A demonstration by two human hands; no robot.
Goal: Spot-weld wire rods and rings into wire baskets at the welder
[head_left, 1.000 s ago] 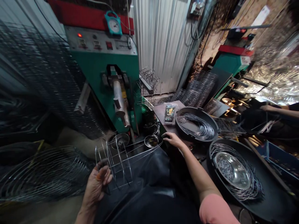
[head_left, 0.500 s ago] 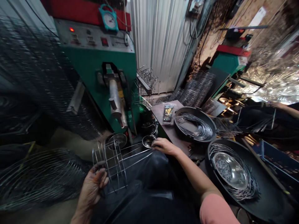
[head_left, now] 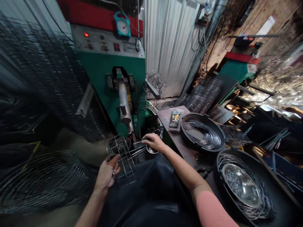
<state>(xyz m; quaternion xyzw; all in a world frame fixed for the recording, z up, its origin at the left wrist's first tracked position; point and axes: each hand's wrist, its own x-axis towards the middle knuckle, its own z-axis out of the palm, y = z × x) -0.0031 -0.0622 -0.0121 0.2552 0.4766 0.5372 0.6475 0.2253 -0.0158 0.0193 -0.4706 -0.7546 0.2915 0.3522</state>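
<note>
"Fingers of the left hand were doing what, exactly?"

"Grasping the left side of a wire frame. It was tilted, with its bars crossing in a grid, just beside the dark-clothed lap."

"And the right hand?"

"Its fingertips were pinched on some thin rods, between the frame and the palm. I couldn't tell whether those rods were joined to the frame."

"Anything under that hand?"

"A small metal bowl, partly hidden by it."

"What stood in front?"

"A green machine, with a metal arm jutting out above the frame. A red light glowed on its panel, and a teal clock sat higher up."

"To the right?"

"A table bearing a phone, and just beside the phone a round black tray with bent wires in it. Nearer, a bigger black tray held a shiny bowl of small metal pieces."

"And the floor on the left?"

"Curved wirework lay there in a heap, blurred."
</note>
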